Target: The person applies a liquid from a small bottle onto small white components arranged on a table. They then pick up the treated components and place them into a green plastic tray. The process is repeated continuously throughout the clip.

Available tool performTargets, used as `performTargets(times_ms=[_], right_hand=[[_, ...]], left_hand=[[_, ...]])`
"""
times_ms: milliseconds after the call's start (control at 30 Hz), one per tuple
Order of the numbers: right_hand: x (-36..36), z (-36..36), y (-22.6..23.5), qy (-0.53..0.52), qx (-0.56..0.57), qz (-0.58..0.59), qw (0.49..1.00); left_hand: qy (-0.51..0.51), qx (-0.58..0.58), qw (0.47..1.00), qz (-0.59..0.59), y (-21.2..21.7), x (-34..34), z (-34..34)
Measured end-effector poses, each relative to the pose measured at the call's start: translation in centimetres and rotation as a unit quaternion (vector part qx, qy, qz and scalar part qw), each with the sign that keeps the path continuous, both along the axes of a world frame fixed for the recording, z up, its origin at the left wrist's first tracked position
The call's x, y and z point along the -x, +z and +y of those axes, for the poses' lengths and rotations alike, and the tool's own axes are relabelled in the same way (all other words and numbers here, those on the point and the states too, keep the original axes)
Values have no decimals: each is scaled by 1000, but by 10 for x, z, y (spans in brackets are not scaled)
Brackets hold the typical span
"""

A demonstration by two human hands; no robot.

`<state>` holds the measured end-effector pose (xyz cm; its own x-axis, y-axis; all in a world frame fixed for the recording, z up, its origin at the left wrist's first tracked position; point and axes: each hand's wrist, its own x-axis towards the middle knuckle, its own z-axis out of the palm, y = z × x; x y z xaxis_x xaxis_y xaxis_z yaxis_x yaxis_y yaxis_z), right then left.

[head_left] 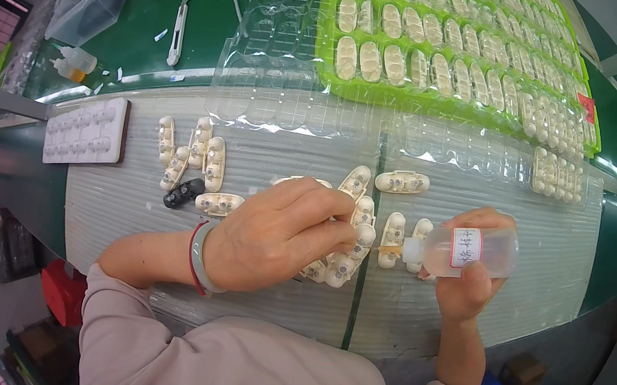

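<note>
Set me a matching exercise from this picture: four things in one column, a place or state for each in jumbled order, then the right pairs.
Things:
1. Labelled bottle
2. Black piece
3. Utility knife
4. Bright green tray

Places or states:
A. Lying on the dark green tabletop
B. Filled with rows of cream pieces
C. Lying on the pale ribbed sheet
D. Tipped sideways in the person's right hand

Right pairs: 1-D, 2-C, 3-A, 4-B
</note>
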<state>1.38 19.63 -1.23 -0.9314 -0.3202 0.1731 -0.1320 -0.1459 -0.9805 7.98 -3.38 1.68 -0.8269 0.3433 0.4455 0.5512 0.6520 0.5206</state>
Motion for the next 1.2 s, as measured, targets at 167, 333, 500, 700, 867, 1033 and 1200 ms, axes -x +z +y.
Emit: performTargets(times_ms=[167,333,500,700,867,1033,1200], right_hand=[[0,1,-3,16,-8,-1,1000],[0,-1,0,10,-3,-2,1000],[1,0,-1,18,-4,8,1000],[0,-5,4,9,9,-10,1000],[0,-3,2,9,15,-2,1000],[-1,-3,3,5,38,-6,999],[1,3,-1,47,8,21,999]], left_hand=[[2,-7,1000,-4,-2,0,-1],[8,-25,1000,-13,-3,0,-1],[13,-37,999,-19,-5,1,-2],[16,-41,999,-22,-4,1,-2],[22,-37,999,-17,-4,0,-3],[12,-43,999,-18,-4,1,-3],[13,-43,999,-11,-6,1,-4]])
